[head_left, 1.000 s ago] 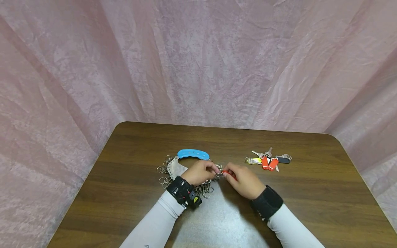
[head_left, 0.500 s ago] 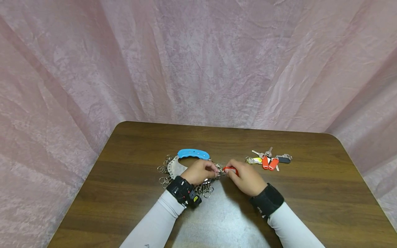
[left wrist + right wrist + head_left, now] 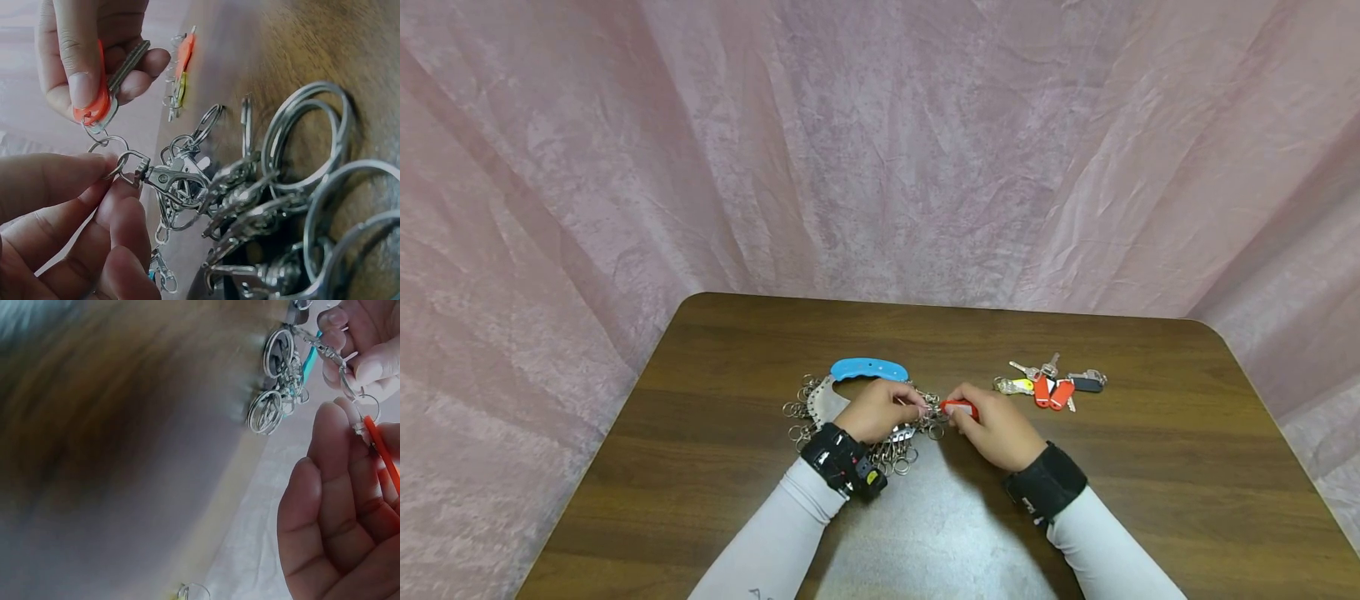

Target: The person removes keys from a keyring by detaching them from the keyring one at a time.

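Observation:
My left hand (image 3: 880, 411) pinches a metal split ring (image 3: 119, 167) between thumb and fingers. That ring hangs from a swivel clasp (image 3: 165, 179) on the key holder, a pale metal plate (image 3: 825, 403) with a blue handle (image 3: 868, 368). Close on the right, my right hand (image 3: 996, 429) grips a red key tag (image 3: 95, 107) between thumb and fingers. A silver key (image 3: 129, 64) lies along the tag, and a small ring (image 3: 367, 406) at the tag's end meets the ring in my left fingers. Part of the plate is hidden behind my left hand.
Several clasps with split rings (image 3: 895, 458) fan out around the plate's edge on the brown table (image 3: 1150, 475). Right of my hands lies a group of keys with red tags (image 3: 1062, 395), a yellow tag (image 3: 1021, 387) and a black tag (image 3: 1086, 385). A pink curtain (image 3: 925, 150) hangs behind.
My right hand has drawn slightly right with the red key tag, which shows more fully now. My left hand has stayed nearly in place, its fingers still at the rings.

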`<state>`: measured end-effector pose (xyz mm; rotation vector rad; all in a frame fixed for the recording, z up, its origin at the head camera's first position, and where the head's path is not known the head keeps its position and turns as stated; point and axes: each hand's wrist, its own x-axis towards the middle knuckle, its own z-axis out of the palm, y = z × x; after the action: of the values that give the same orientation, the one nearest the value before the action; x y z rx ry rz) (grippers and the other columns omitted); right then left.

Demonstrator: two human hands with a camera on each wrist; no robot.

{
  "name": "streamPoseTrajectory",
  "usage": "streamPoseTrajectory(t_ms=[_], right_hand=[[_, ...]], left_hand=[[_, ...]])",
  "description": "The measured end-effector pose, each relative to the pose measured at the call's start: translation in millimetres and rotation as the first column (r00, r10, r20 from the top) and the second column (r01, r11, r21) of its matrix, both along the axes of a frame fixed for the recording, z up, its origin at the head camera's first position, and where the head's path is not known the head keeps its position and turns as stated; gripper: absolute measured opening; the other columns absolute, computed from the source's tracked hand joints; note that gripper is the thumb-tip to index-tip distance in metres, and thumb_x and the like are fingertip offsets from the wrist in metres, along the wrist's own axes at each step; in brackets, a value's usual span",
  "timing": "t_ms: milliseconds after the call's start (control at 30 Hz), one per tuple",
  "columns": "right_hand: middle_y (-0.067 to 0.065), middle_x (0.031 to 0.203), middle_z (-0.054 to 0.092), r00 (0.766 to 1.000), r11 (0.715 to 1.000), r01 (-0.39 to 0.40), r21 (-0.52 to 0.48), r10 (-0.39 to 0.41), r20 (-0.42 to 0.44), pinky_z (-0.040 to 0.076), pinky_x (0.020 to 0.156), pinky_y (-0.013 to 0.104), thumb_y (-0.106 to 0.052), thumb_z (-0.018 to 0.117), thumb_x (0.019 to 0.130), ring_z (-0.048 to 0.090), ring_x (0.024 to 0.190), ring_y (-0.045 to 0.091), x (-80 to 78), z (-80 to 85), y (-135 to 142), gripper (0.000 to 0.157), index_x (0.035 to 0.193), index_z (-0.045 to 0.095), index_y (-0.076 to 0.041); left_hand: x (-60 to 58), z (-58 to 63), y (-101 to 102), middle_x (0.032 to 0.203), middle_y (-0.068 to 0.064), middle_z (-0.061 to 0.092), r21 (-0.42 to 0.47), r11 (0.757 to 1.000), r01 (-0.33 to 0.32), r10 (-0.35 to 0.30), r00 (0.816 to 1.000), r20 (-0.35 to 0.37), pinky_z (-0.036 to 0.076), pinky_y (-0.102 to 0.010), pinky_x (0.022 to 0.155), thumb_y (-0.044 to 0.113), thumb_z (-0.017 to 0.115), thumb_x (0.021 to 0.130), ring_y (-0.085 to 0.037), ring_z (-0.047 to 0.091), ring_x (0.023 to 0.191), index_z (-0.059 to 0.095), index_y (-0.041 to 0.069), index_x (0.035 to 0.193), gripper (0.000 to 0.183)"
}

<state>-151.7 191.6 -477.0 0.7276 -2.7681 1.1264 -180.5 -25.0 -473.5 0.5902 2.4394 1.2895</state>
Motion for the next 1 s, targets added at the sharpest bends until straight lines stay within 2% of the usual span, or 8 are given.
streamPoseTrajectory(t_ms=[167,433,600,800,1000], right_hand=[[-0.005,0.077,0.064,0.998,0.998,-0.034,-0.049,0.037,0.048,0.047,0.061,0.028,-0.012,0.06,0.093,0.056,0.065,0.003,0.0,-2.6,-0.3,0.008,0.1,0.063,-0.016],[-0.008,0.09,0.065,0.997,0.997,-0.077,-0.016,0.077,0.009,0.049,0.073,0.033,-0.007,0.06,0.089,0.057,0.078,0.004,0.1,-8.5,0.5,0.024,0.11,0.065,-0.017],[-0.009,0.099,0.064,0.993,0.993,-0.115,-0.011,0.115,-0.003,0.048,0.076,0.034,-0.005,0.06,0.088,0.057,0.086,0.005,0.3,-10.1,1.6,0.025,0.109,0.066,-0.017],[-0.008,0.102,0.064,0.987,0.988,-0.155,-0.004,0.155,-0.033,0.047,0.081,0.034,-0.001,0.059,0.085,0.056,0.095,0.006,1.1,-12.0,2.7,0.027,0.105,0.066,-0.018],[-0.008,0.102,0.063,0.986,0.986,-0.165,0.028,0.166,-0.01,0.046,0.082,0.034,-0.003,0.059,0.085,0.054,0.097,0.007,3.2,-10.2,2.6,0.024,0.103,0.066,-0.017]], left_hand=[[-0.9,-1.1,-1.4,0.084,0.009,0.063,-0.005,1.0,-0.012,0.012,1.0,0.002,0.047,-0.027,0.07,0.016,0.066,0.088,-0.009,0.056,0.079,0.071,0.014,0.09,0.006],[-1.5,-1.3,-1.7,0.084,0.009,0.063,0.016,0.999,-0.03,0.029,1.0,0.005,0.047,-0.026,0.069,0.015,0.066,0.088,-0.009,0.057,0.078,0.071,0.017,0.089,0.005],[-0.9,-2.5,-1.0,0.082,0.003,0.065,0.045,0.998,-0.037,0.036,0.999,0.027,0.048,-0.026,0.068,0.012,0.066,0.088,-0.008,0.057,0.075,0.071,0.015,0.09,0.006],[0.1,-1.8,0.6,0.079,0.002,0.064,0.086,0.996,-0.027,0.023,0.998,0.05,0.049,-0.026,0.067,0.006,0.065,0.083,-0.01,0.059,0.074,0.07,0.014,0.09,0.013],[0.1,-2.7,2.9,0.08,-0.002,0.064,0.123,0.992,0.0,-0.008,0.998,0.065,0.049,-0.026,0.067,0.0,0.067,0.079,-0.012,0.059,0.075,0.068,0.009,0.092,0.016]])
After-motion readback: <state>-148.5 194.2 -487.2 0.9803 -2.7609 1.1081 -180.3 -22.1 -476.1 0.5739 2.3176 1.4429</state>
